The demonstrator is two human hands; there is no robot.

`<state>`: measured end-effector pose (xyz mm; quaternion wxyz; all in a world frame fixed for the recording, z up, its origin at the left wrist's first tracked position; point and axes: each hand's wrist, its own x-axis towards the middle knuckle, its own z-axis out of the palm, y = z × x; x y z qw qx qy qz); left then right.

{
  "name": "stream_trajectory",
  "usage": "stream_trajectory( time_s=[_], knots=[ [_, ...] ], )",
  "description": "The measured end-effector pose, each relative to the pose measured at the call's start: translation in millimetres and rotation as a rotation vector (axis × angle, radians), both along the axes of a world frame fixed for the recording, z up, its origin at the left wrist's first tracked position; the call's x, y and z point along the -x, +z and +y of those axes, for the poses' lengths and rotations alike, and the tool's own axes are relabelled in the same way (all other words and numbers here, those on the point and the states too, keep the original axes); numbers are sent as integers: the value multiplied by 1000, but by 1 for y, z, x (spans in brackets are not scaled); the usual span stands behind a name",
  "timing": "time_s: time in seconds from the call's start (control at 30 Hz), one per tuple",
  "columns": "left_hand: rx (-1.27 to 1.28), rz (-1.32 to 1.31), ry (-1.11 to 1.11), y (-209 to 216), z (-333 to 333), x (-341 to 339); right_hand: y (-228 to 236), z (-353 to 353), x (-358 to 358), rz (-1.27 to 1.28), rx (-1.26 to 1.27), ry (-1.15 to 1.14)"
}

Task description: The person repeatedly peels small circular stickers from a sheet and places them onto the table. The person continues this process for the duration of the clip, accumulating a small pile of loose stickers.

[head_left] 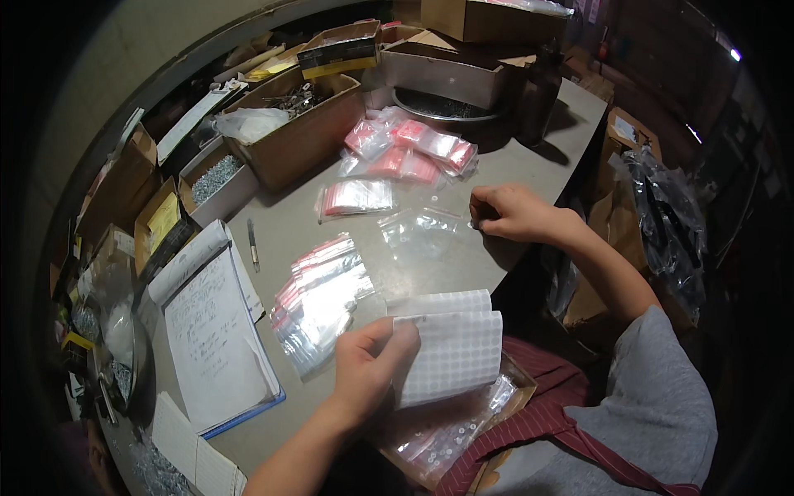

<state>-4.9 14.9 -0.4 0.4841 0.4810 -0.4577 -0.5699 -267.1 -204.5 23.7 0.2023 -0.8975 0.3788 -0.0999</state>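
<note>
My left hand (372,360) is closed on a folded sheet of round white stickers (451,355), thumb on top. The sheet hangs above an open cardboard box (523,388) holding clear bags with small round pieces. At the table's right edge, my right hand (513,213) is closed, thumb and fingertips together. Whatever it pinches is too small to make out. Beside those fingertips lie clear zip bags (418,236), and a small white round piece (435,198) is just beyond them. A fanned row of red-edged zip bags (322,289) lies left of centre.
A clipboard with written pages (211,331) and a pen (253,245) lie left. Packs of red-and-clear bags (413,153) and a bag stack (357,198) sit farther back. Behind stand a cardboard box of metal parts (289,136), a round tray (442,106) and a dark bottle (539,95).
</note>
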Motion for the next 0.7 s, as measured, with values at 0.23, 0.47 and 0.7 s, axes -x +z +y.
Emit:
stream_trajectory(
  time_s=[0.23,0.47,0.7],
  knots=[
    [28,-16,-10,-1,0,-1,4,-5,3,191,32,-102],
    [154,60,77,0,2,1,16,42,-6,153,-347,242],
    [126,126,113,4,0,-1,-4,89,-9,-40,-364,706]
  ],
)
